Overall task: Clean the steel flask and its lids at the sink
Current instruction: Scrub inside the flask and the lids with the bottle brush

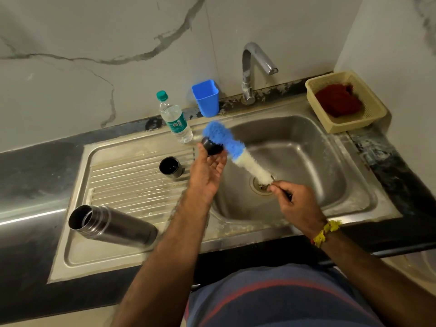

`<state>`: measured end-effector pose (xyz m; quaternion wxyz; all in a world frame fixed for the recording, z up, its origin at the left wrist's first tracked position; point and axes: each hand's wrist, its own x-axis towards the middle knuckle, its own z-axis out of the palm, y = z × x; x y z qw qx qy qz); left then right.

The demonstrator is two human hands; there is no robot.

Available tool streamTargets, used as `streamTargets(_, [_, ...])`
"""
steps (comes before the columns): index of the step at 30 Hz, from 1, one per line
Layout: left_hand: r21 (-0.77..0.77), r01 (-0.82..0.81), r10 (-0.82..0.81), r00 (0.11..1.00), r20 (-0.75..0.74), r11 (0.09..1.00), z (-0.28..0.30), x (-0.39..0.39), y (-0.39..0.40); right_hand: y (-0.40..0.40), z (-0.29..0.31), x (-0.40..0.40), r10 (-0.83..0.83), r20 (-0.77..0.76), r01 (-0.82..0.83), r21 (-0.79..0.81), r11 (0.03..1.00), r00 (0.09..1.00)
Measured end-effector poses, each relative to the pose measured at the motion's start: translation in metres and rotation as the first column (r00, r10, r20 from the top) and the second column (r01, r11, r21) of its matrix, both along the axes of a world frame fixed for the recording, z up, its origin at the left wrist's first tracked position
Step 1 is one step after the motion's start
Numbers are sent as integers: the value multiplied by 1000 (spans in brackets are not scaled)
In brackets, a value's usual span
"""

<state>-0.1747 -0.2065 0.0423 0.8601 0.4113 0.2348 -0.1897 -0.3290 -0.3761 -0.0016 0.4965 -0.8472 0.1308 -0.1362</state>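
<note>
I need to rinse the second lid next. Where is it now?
In the head view, the second lid stands on the ribbed drainboard left of the basin, between the plastic bottle and the steel flask.

Just left of the left hand (207,171), a small dark lid (171,167) stands on the ribbed drainboard (132,185); nearer and further left, the steel flask (113,226) lies on its side across the board's front. Beyond that hand a water bottle (175,119) and a blue cup (206,97) line the back edge, with the tap (250,69) arching over the basin (318,166). Between the hands slants a bottle brush (236,149). Right of the right hand (295,204) the basin floor lies bare; a basket (368,119) sits at the far right corner.
</note>
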Motion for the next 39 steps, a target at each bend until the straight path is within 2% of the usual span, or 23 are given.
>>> streamTargets(5, [-76, -94, 94, 996, -7, 993, 8, 7, 0, 9, 3, 0, 32, 45, -27, -105, 994, 998])
streamTargets(10, [89, -122, 113, 988, 102, 989, 15, 2, -5, 1, 5, 1, -21, 99, 34, -129, 991, 995])
streamTargets(15, [-27, -224, 225, 972, 64, 974, 23, 8, -12, 3, 0, -8, 9, 91, 11, -209, 978, 996])
streamTargets(22, [-121, -159, 160, 987, 6, 980, 26, 5, -19, 8, -2, -1, -12, 39, 13, -26, 1000, 999])
streamTargets(26, [-169, -125, 135, 990, 51, 978, 29, 5, -17, 9, 1, -2, -30, -26, 33, 99, 995, 999])
streamTargets(28, [-131, -82, 96, 990, 105, 988, 33, 7, -18, 15, 8, -5, -4, -51, 15, 220, 975, 999])
streamTargets(30, [-85, -24, 37, 987, 157, 996, 39, 10, -13, 14, 15, -9, 10, -88, 28, 422, 906, 996])
streamTargets(32, [-17, 80, -75, 978, 193, 997, 39, 8, -6, 8, 23, -10, 36, -142, 50, 555, 831, 989])
streamTargets(36, [48, 152, -159, 965, 208, 987, 30, 4, 7, -3, 30, -5, 201, -214, -46, 568, 822, 956])
streamTargets(39, [214, 243, -295, 918, 263, 946, 33, 8, 21, -16, 34, -6, 245, -263, -68, 541, 838, 933])
